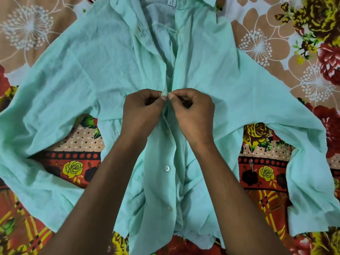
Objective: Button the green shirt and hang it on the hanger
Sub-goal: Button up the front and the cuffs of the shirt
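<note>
While it lies spread flat and face up on a flowered bedsheet [266,43], the green shirt [103,57] has its collar [198,0] at the far edge of the view, its hem nearest the person, and both sleeves splayed out to the sides. Both hands meet at the middle of the front placket: the left hand [141,109] has its thumb and forefinger curled tight on the edge of the left-side front panel, lifting a small fold of it, and the right hand [191,109] pinches the facing edge just beside it, fingertips almost touching. Whether a button sits between the fingers is hidden. Below the hands the front is closed, with a white button [167,168] showing there; above them the two panels gape apart up to the collar, where a white label [172,1] shows inside
</note>
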`<state>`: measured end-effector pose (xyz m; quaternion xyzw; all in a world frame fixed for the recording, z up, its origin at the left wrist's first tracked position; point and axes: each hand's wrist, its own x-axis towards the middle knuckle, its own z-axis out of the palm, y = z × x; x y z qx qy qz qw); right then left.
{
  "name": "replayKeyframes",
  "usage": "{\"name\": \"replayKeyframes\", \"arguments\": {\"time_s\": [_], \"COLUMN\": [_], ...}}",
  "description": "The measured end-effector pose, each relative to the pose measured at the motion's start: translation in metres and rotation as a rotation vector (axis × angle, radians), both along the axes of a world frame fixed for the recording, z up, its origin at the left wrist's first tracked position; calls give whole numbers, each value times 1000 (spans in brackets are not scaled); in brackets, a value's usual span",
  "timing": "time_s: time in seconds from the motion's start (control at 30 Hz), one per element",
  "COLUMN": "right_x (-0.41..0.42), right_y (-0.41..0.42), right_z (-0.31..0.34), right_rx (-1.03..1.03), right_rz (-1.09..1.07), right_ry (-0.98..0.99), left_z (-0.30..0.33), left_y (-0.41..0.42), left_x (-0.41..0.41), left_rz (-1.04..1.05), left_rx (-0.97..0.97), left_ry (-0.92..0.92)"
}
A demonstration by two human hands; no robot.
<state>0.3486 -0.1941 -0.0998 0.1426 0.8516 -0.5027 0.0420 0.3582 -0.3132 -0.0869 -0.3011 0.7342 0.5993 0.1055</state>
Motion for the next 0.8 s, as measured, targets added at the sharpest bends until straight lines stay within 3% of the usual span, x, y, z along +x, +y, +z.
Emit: {"name": "replayKeyframes", "arguments": {"time_s": [0.17, 0.4, 0.8], "right_x": [-4, -7, -5], "right_y": [2, 6, 10], "right_z": [2, 6, 8], "right_rx": [14, 23, 6], "right_rz": [29, 130, 234], "right_ry": [-20, -56, -19], "left_z": [1, -1, -7], "left_y": [-1, -1, -6], "left_x": [3, 5, 2], "left_rz": [69, -13, -70], "left_rx": [64, -59, -120], "left_ry": [-5, 89, 84]}}
